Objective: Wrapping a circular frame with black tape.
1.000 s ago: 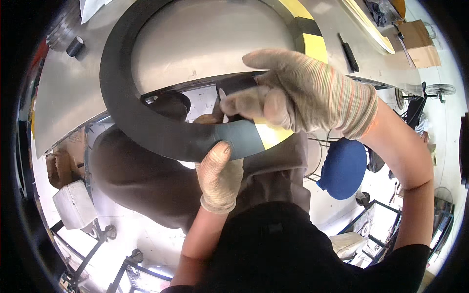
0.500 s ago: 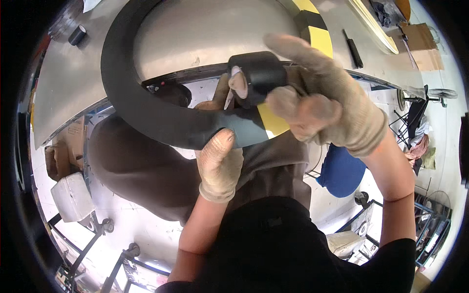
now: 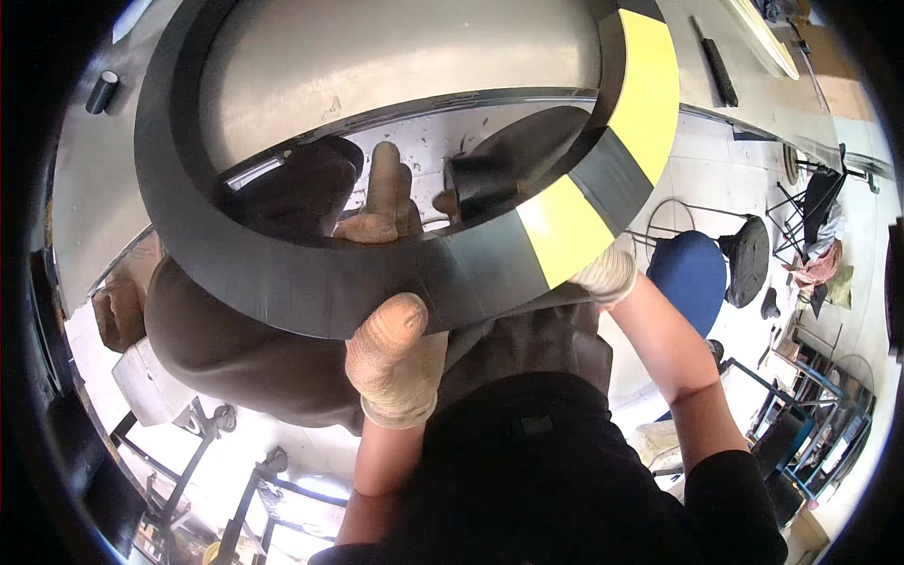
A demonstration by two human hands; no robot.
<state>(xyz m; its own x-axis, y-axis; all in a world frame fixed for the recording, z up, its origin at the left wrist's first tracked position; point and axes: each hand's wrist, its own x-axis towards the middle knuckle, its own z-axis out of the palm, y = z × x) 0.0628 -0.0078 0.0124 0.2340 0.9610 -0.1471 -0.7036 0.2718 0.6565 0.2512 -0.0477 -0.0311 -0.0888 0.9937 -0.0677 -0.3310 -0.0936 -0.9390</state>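
Note:
A large flat black ring (image 3: 282, 273) with two yellow taped sections (image 3: 565, 231) fills the upper view, held close over the edge of a metal table (image 3: 395, 56). My left hand (image 3: 395, 363), in a beige glove, grips the ring's near edge, thumb on top and fingers showing through the opening. My right hand (image 3: 607, 273) reaches under the ring beside the lower yellow section, so only its gloved wrist shows. Through the opening a black tape roll (image 3: 480, 184) appears at that hand's fingertips.
A blue chair (image 3: 692, 273) and a black stool (image 3: 744, 254) stand on the floor at right. A black bar (image 3: 716, 61) and a small black cylinder (image 3: 102, 91) lie on the table. A cardboard box (image 3: 118, 311) sits at left, and racks stand at lower right.
The ring has come up closer to the camera. My right hand with the tape roll has passed from over the ring's front to underneath it. My left hand keeps its grip.

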